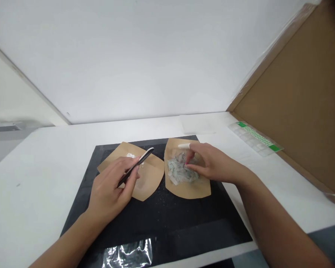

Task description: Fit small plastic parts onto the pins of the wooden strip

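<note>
My left hand (114,182) is closed around a slim black strip with a pale edge (141,160), held slanting up to the right. Beneath that hand lies a brown paper sheet (153,171) with small white pieces (130,155) on it. Over a second brown paper (190,191), thumb and fingers of my right hand (205,160) are pinched at a heap of translucent, whitish-green slips (178,173). A tiny reddish spot shows at the pinch; what the fingertips hold cannot be made out. One finger wears a white cover (184,146).
Both papers rest on a black mat (167,223) on a white table (25,186). A clear compartment box with a green-marked strip (255,137) stands at right, beside a cardboard panel (301,100). Shiny clear plastic (128,255) lies at the mat's front. A translucent flat piece (198,125) sits behind.
</note>
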Motion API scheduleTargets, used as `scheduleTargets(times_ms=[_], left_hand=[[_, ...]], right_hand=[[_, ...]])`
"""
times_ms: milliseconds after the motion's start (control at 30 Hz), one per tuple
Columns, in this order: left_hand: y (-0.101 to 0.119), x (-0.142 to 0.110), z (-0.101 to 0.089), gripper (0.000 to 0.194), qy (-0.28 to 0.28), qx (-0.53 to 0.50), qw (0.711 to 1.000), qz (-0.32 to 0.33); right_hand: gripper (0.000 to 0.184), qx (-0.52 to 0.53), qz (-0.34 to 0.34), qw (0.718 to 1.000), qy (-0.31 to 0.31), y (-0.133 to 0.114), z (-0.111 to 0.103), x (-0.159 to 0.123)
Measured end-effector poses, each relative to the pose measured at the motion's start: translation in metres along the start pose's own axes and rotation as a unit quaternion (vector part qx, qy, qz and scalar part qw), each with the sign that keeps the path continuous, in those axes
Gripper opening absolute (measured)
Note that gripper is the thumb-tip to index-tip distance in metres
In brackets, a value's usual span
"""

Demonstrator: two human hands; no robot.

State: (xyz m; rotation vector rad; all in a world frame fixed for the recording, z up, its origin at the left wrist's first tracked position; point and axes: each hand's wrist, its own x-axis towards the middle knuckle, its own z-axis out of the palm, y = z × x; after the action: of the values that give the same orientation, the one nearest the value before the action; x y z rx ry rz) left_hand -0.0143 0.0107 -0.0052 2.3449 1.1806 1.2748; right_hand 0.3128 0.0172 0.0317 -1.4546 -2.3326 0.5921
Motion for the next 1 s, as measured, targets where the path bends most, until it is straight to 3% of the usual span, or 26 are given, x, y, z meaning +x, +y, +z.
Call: scheduleTargets(times_ms=[767,1000], left_hand=[[-0.006,-0.001,0.0,0.029,0.012,0.02,1.0,-0.008],[-0.004,0.001,-0.002,0.026,0.011,0.007,1.0,-0.012]], right_hand=[[0.012,0.003,0.035,0.999,-0.041,-0.002,-0.004,-0.007],[0.001,0.035,0.031,0.998,0.036,0.008,-0.009,-0.007]])
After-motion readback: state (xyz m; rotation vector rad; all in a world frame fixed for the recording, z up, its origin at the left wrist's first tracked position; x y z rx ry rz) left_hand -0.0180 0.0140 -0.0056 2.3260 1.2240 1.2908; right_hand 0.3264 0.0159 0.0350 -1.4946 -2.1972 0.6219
